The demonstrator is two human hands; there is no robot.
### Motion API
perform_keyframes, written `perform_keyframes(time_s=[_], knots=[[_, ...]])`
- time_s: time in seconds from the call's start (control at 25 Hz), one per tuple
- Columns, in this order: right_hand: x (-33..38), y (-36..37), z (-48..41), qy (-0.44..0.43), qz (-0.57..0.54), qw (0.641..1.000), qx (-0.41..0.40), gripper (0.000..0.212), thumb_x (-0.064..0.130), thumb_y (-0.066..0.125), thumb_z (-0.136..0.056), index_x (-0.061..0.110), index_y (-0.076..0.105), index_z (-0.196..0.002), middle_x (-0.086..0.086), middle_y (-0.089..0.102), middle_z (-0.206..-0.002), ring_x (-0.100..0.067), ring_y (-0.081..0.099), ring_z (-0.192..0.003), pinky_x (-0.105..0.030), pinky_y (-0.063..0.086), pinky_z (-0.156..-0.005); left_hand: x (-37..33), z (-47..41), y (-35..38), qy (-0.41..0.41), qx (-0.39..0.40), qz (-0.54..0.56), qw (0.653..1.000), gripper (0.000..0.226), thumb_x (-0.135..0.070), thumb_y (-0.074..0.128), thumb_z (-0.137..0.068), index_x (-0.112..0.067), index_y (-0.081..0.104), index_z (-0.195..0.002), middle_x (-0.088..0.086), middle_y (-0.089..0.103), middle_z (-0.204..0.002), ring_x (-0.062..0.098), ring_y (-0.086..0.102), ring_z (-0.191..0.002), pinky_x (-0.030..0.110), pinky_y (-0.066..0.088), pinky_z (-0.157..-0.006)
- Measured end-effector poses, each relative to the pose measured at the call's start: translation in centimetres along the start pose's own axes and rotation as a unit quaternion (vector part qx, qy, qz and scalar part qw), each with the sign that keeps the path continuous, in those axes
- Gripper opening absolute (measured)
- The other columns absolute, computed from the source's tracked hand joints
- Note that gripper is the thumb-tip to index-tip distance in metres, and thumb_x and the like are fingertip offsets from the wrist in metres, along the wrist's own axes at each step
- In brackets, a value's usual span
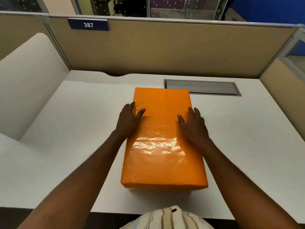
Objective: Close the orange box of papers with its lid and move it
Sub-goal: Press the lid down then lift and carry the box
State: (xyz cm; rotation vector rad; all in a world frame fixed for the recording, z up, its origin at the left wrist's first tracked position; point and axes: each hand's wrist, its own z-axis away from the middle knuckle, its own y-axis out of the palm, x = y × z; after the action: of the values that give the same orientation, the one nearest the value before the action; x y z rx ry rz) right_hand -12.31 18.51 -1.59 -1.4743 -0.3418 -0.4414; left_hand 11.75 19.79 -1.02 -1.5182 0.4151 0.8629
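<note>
The left hand lies on the left edge of the orange box, its thumb on the glossy lid and its fingers reaching down over the side. The box stands between the two hands, lengthwise from near to far, with the lid on and covering it fully. The right hand mirrors the left on the right edge, thumb on top, fingers over the side. Both hands sit on the far half of the box.

The box rests on a white desk, roughly in the middle. At the far left a pale rounded panel rises beside the desk. A tan partition runs along the far edge, carrying a blue plate marked 387 toward the left. Just beyond the box's far right corner a grey cable hatch is set into the desk.

Each hand is spread, thumb apart from fingers, flat against the box's edge; whether they squeeze the sides cannot be told. At the near edge a striped shirt shows.
</note>
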Motion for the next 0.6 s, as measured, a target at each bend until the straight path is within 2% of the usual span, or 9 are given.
perform_keyframes(time_s=[0.36, 0.6], knots=[[1.8, 0.6, -10.0, -0.016, -0.003, 1.000, 0.025, 0.075, 0.060, 0.032, -0.093, 0.018, 0.016, -0.152, -0.006, 0.009, -0.163, -0.042, 0.022, -0.143, -0.055, 0.027, -0.112, -1.4, -6.7, 0.9, -0.019, 0.046, 0.004, 0.999, 0.073, -0.049, 0.052, -0.091, -0.015, 0.026, -0.149, 0.011, 0.032, -0.155, 0.032, 0.033, -0.141, 0.045, 0.029, -0.113], [2.5, 1.9, -12.3, 0.007, 0.023, 0.999, 0.022, 0.075, 0.062, 0.031, -0.092, 0.019, 0.017, -0.152, -0.005, 0.008, -0.163, -0.041, 0.023, -0.143, -0.055, 0.029, -0.111, -0.3, -8.1, 2.2, -0.016, 0.022, 0.007, 1.000, 0.075, -0.053, 0.054, -0.088, -0.020, 0.026, -0.149, 0.008, 0.035, -0.154, 0.029, 0.038, -0.139, 0.044, 0.032, -0.111]])
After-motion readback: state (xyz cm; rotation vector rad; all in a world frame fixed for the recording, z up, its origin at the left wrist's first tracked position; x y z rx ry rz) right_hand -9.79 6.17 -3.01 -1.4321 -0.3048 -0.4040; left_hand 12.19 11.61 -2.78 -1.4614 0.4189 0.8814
